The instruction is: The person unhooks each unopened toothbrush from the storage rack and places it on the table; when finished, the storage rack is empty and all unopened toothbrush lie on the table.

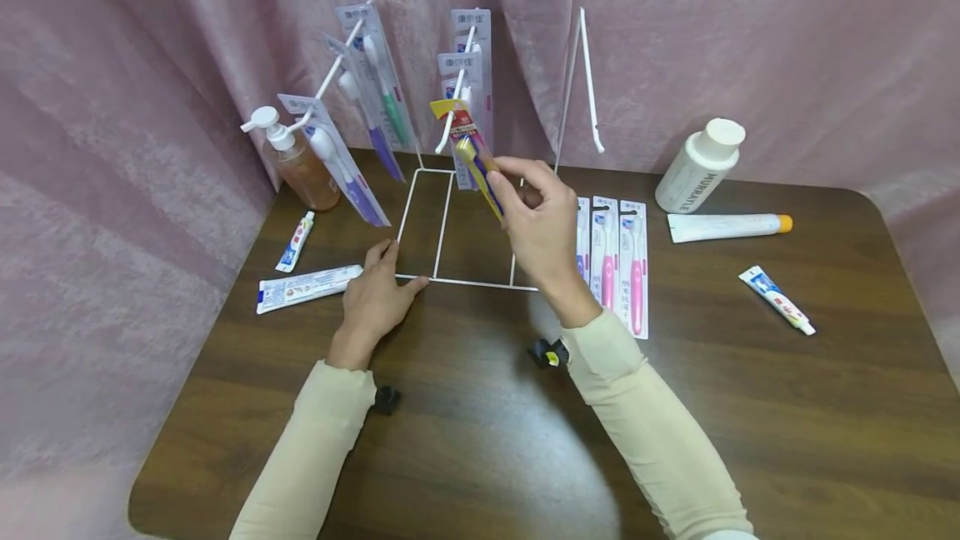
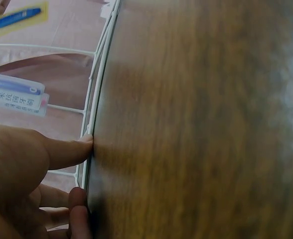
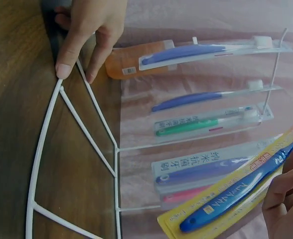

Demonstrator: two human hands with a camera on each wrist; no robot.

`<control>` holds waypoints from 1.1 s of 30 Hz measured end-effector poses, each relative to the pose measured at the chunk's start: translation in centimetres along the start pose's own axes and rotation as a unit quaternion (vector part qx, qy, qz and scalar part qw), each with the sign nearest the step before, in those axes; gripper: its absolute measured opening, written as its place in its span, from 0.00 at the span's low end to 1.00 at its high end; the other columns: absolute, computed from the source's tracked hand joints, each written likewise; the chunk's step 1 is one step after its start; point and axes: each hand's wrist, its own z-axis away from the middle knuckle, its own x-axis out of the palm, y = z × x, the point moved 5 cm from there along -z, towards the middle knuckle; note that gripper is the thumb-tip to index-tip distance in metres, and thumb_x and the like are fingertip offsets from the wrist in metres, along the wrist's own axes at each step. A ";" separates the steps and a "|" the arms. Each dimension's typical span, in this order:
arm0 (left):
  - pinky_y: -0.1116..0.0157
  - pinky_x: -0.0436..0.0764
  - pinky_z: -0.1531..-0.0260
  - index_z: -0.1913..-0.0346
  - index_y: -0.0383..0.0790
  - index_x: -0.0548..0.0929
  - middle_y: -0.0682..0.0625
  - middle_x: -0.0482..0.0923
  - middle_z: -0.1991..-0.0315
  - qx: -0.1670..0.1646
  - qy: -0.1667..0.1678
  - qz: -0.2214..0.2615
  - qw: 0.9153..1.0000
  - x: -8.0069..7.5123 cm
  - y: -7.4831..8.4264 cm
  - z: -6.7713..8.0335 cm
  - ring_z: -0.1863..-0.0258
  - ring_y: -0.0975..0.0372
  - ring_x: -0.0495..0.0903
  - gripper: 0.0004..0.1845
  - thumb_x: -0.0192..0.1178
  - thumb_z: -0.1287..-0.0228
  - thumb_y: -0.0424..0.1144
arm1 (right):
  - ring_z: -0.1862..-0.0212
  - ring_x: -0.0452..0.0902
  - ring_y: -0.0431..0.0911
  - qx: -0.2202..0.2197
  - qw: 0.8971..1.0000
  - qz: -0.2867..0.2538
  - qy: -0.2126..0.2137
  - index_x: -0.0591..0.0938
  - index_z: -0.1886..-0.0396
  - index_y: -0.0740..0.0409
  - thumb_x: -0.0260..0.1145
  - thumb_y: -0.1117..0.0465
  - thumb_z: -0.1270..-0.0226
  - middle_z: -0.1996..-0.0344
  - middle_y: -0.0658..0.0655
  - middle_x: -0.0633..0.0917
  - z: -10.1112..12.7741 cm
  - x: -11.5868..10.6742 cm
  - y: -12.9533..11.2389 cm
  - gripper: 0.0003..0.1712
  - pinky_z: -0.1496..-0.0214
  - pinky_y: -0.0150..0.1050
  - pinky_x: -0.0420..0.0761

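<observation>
A white wire display rack stands at the back of the brown table, with several packaged toothbrushes hanging on its hooks. My left hand lies flat on the table, its straight fingertips pressing the rack's front left base corner. My right hand is raised in front of the rack. It pinches a yellow pack with a blue toothbrush, whose top is close to a middle hook. In the right wrist view that yellow pack lies just before the hanging packs.
Three pink toothbrush packs lie right of the rack. A pump bottle stands back left and a white bottle back right. Toothpaste tubes lie about. Pink curtain closes the back and sides.
</observation>
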 end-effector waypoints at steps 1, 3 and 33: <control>0.33 0.81 0.35 0.09 0.32 0.61 0.37 0.58 0.07 -0.001 0.000 0.002 1.000 -0.1 0.0 0.0 0.22 0.34 0.79 0.51 0.70 0.19 0.58 | 0.81 0.72 0.30 -0.002 1.000 0.000 0.002 0.94 0.46 0.69 0.75 0.68 0.20 0.58 0.68 0.90 0.0 -0.1 -0.1 0.10 0.78 0.25 0.74; 0.33 0.82 0.35 0.09 0.32 0.61 0.37 0.58 0.07 -0.003 0.000 0.003 1.000 -0.2 0.0 0.1 0.22 0.34 0.79 0.51 0.70 0.19 0.58 | 0.80 0.72 0.31 -0.005 1.000 0.002 0.004 0.94 0.46 0.68 0.75 0.68 0.20 0.59 0.68 0.89 0.1 -0.3 -0.2 0.10 0.78 0.25 0.75; 0.32 0.82 0.35 0.08 0.32 0.58 0.36 0.55 0.07 -0.004 -0.008 -0.002 1.000 -0.2 0.3 0.3 0.23 0.32 0.79 0.51 0.68 0.17 0.59 | 0.73 0.86 0.30 0.160 0.983 0.077 0.037 0.95 0.47 0.69 0.78 0.64 0.22 0.70 0.40 0.93 3.7 -11.7 5.1 0.13 0.71 0.28 0.85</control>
